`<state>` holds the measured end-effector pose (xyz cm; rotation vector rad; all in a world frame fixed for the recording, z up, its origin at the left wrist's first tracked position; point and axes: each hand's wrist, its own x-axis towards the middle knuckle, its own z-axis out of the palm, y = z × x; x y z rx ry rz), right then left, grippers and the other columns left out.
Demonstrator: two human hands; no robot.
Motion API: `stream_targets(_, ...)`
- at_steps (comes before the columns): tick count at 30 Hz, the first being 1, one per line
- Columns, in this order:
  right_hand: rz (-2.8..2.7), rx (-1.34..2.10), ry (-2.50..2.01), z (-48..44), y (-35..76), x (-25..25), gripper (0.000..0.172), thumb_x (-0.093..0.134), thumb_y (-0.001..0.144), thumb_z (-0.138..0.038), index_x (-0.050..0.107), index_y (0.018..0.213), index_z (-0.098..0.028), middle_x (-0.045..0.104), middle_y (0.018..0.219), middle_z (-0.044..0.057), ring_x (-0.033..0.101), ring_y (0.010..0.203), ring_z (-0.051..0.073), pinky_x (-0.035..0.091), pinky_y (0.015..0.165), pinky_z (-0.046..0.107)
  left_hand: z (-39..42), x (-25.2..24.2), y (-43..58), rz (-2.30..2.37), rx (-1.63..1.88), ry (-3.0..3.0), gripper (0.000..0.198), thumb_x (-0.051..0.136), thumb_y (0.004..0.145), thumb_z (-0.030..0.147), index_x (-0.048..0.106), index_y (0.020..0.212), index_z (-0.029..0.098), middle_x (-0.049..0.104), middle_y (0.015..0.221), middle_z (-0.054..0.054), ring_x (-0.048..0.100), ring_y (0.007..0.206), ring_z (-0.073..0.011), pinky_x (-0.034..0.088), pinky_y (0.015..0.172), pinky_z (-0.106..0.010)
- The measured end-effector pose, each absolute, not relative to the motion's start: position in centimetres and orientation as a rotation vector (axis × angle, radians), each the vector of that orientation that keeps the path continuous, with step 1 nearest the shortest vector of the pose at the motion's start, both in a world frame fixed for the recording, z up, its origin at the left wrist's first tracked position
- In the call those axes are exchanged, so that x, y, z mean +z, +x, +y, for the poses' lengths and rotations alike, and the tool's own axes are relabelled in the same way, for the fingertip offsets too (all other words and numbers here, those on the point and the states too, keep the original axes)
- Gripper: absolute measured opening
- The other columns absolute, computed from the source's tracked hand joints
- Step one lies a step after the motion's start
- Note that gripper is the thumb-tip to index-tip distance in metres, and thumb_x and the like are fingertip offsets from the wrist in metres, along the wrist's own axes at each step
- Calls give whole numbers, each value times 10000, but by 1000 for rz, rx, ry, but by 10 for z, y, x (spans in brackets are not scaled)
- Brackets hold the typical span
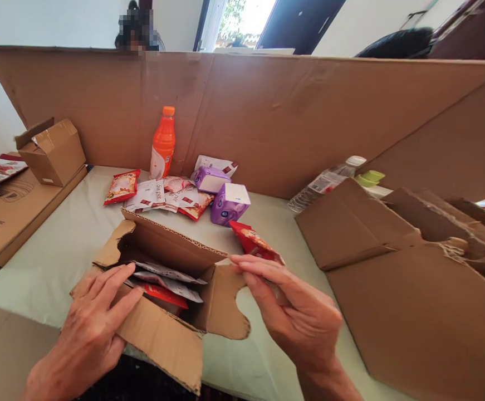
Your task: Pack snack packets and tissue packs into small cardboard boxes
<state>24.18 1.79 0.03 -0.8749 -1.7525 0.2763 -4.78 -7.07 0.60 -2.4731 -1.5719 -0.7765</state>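
An open cardboard box (221,303) stands in front of me with its flaps turned outward. White packets and a red packet (167,295) are upright inside it. My left hand (96,317) grips the left front corner, fingertips over the rim and thumb by the front flap (162,334). At the far right corner, the fingertips of my right hand (292,309) pinch the edge of the right flap. Just behind that hand is a red snack packet (256,242), its lower part hidden.
Behind the box are white sachets (150,195), red packets (122,186), purple tissue packs (230,204) and an orange bottle (163,143). Larger cardboard boxes (417,317) and a clear bottle (323,181) stand right. A small carton (54,153) is left. A cardboard wall (309,111) bounds the back.
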Motion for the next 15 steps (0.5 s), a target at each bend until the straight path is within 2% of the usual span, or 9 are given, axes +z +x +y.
stream_targets(3, -1581, 304, -1019, 7, 259, -30, 178, 664, 911, -150, 749, 1033, -249, 760, 1159, 91, 709, 1114, 273, 577, 940, 450, -78, 8, -49, -1557, -911, -2455, 448, 494, 788, -34, 650, 1146, 187, 609, 1409, -144, 541, 1334, -300, 449, 1069, -476)
stream_targets(5, -1470, 343, -1102, 0, 267, -44, 132, 668, 920, -204, 749, 1021, -232, 747, 1178, 107, 693, 1143, 280, 594, 881, 422, -80, 8, -50, -1547, -929, -2458, 411, 505, 828, -13, 635, 1156, 199, 669, 1324, -118, 578, 1289, -285, 457, 1052, -474)
stream_targets(9, -1423, 520, -1156, -6, 271, -59, 145, 647, 945, -267, 736, 1055, -232, 761, 1142, 108, 763, 886, 221, 614, 643, 309, -79, 7, -49, -1519, -890, -2469, 440, 496, 832, -15, 607, 1197, 202, 703, 1267, -102, 608, 1240, -272, 444, 1043, -481)
stream_targets(11, -1476, 601, -1147, -7, 266, -62, 183, 645, 946, -279, 723, 1106, -235, 763, 1148, 111, 774, 818, 209, 622, 633, 306, -77, 6, -48, -1511, -877, -2474, 450, 494, 826, -14, 601, 1205, 204, 705, 1262, -101, 607, 1237, -274, 442, 1043, -484)
stream_targets(15, -1602, 687, -1085, -3, 253, -64, 193, 628, 953, -294, 733, 1104, -237, 766, 1155, 109, 778, 845, 207, 634, 714, 315, -76, 3, -47, -1515, -837, -2479, 467, 495, 820, -4, 598, 1222, 211, 699, 1269, -93, 597, 1244, -275, 430, 1061, -485)
